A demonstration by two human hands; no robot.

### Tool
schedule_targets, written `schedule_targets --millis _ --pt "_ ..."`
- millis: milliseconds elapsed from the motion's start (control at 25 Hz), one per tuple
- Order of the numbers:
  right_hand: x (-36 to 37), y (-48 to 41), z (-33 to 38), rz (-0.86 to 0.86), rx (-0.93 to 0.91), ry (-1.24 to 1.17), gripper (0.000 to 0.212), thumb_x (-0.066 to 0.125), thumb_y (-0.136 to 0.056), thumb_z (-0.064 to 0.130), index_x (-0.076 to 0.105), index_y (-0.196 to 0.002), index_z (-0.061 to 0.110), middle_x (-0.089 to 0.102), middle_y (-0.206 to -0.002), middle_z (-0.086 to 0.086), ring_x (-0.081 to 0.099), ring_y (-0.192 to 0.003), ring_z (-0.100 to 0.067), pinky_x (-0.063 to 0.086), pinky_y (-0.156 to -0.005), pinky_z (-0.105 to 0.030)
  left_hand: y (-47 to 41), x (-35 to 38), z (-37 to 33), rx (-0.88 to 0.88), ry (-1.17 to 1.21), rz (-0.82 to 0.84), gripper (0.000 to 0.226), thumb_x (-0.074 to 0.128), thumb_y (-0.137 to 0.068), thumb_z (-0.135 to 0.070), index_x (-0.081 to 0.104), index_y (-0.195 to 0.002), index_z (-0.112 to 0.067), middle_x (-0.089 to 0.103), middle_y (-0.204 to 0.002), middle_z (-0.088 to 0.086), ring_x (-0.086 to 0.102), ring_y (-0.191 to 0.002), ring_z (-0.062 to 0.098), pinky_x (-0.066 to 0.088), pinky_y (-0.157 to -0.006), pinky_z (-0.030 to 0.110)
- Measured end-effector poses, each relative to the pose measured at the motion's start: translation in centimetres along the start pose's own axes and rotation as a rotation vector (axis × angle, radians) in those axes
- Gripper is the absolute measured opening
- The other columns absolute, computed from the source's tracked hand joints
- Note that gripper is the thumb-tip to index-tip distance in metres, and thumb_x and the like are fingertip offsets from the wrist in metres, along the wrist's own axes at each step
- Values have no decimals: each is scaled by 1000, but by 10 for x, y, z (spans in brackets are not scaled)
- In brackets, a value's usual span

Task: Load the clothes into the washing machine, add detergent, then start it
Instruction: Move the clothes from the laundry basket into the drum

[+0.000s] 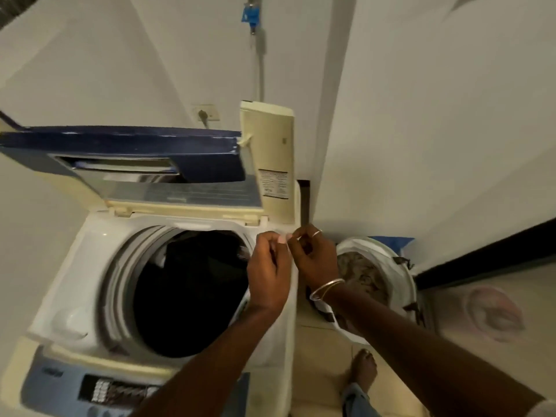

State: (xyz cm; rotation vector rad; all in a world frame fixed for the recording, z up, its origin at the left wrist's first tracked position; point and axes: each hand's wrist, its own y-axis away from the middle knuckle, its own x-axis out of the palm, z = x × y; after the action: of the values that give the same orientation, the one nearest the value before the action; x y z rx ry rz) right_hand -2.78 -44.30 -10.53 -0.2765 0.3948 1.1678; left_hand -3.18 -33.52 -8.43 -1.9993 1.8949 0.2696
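The control panel (114, 389) lies nearest. Above the washing machine's (90, 266) right rim, the left hand (267, 266) and right hand (316, 260) meet, fingers curled, both pinching a small pale object (285, 238) too blurred to identify; probably a detergent sachet being torn. Tearing it over the drum would let spills land on the dark clothes (195, 281) already inside. Beyond, the lid (135, 145) stands open. A white hamper (404, 267) on the floor to the right holds patterned fabric (361, 272).
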Motion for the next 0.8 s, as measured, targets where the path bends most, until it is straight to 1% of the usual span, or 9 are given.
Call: schedule_targets --millis 160,280,440,560,600,640,720,760,800 --pt "-64 -13 -65 -89 178 -14 17 62 -93 40 61 -86 25 65 -70 6 64 -66 -6 58 -66 -35 14 95 -8 9 27 157 10 48 -105 -29 53 -98 -26 60 -83 -14 63 -80 7 53 -68 19" --pt "-94 -26 -123 -66 286 61 19 60 -94 45 59 -89 26 66 -75 6 64 -71 -5 56 -71 -30 18 167 13 -101 4 230 12 46 -105 -33 55 -101 -26 63 -87 -12 64 -82 5 54 -71 23" --pt "-102 -49 -227 103 465 180 31 57 -93 45 64 -98 15 69 -90 -5 66 -84 -21 55 -81 -42 17 251 79 -217 -48 268 17 48 -101 -40 57 -97 -26 62 -85 -11 61 -82 0 48 -72 18" --pt "-96 -61 -315 208 542 279 39 57 -90 51 63 -106 16 70 -102 -4 66 -94 -22 52 -88 -34 29 303 153 -255 -140 366 10 54 -101 -32 60 -95 -26 64 -85 -10 62 -81 -1 51 -73 22" --pt "-93 -65 -342 267 589 310 39 59 -90 49 63 -110 15 68 -108 -6 65 -100 -24 51 -88 -32 33 318 181 -305 -164 409 7 56 -101 -27 61 -100 -23 66 -90 -8 63 -86 0 53 -77 25" --pt "-89 -68 -370 341 642 355 41 60 -91 45 61 -117 13 66 -117 -9 62 -107 -27 49 -91 -34 36 332 206 -370 -166 463 10 58 -99 -21 62 -109 -19 67 -100 -2 64 -96 5 54 -85 31" --pt "-79 -71 -429 451 664 460 60 61 -92 43 47 -139 10 51 -142 -13 49 -129 -29 38 -107 -36 44 359 269 -471 -278 637 35 64 -94 -17 56 -128 -10 61 -126 12 58 -120 27 48 -103 42" --pt "-74 -69 -458 496 656 486 72 59 -93 46 33 -150 10 37 -154 -10 36 -140 -28 25 -116 -35 46 369 295 -453 -367 741 52 66 -92 -25 49 -138 -9 51 -140 15 49 -131 32 39 -113 41" --pt "-70 -68 -483 544 630 493 81 58 -94 48 19 -156 13 22 -160 -7 22 -148 -26 13 -119 -33 51 379 323 -411 -421 853 73 66 -91 -40 37 -150 -10 38 -153 15 37 -142 32 25 -122 34"
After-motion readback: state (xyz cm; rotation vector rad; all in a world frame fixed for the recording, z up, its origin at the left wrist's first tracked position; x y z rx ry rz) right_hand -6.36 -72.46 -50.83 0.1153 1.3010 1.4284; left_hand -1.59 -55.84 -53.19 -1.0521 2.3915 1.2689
